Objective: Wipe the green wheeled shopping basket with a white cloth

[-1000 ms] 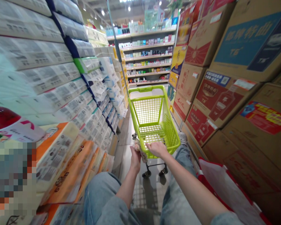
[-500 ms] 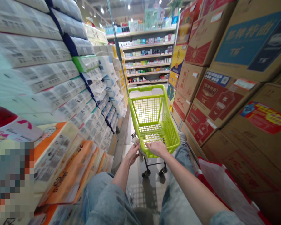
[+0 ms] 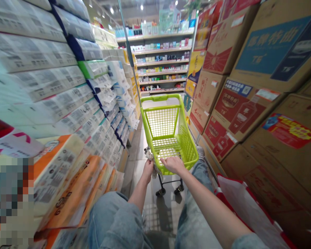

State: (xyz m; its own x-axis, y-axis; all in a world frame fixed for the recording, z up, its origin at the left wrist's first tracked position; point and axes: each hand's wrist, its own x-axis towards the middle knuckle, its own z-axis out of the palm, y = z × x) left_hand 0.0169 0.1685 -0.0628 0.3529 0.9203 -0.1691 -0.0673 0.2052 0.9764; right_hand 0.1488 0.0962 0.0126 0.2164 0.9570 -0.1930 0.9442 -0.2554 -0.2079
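Note:
A lime-green shopping cart (image 3: pixel 162 137) stands in front of me, its slatted basket tilted and its black wheels on the floor. My right hand (image 3: pixel 173 164) is closed over the near rim of the basket, thumb on the inner side. At the basket's near left corner, my left hand (image 3: pixel 148 170) is closed on a crumpled pale cloth (image 3: pixel 149 156), which hangs against the basket's outer side. Part of the cloth is hidden behind the fingers. A thin pole (image 3: pixel 130 52) rises from the cart's far left corner.
Stacked packs of tissue paper (image 3: pixel 67 83) line the left side, with orange packs (image 3: pixel 75 190) close by my knee. Cardboard cartons (image 3: pixel 238 107) rise on the right, and a red-edged white bag (image 3: pixel 245 204) lies below them. Stocked shelves (image 3: pixel 163 64) close off the far end.
My left hand has turned and closed more tightly around the cloth, its forearm now steeper. My right hand stays on the basket rim. The cart has hardly moved.

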